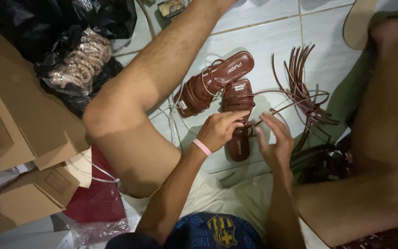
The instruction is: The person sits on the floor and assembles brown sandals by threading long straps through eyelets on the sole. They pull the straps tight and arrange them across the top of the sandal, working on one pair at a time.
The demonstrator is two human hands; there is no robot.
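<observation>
1. The left hand point(218, 130), with a pink wristband point(202, 147), rests fingers curled on a brown sandal point(238, 121) lying on the tiled floor point(263, 41) between the person's bent legs; its grip looks closed on the sandal's straps.
2. The right hand point(274, 140) sits just beside that sandal, fingers loosely apart around a thin brown strap point(285, 100); whether it pinches the strap, I cannot tell.
3. A second brown sandal point(215, 82) lies tilted, touching the first.
4. A bundle of loose brown straps point(302, 87) fans out to the right.
5. Cardboard boxes point(10, 124) stand at left.
6. Farther left, a black bag point(77, 69) holds glittery pieces.
</observation>
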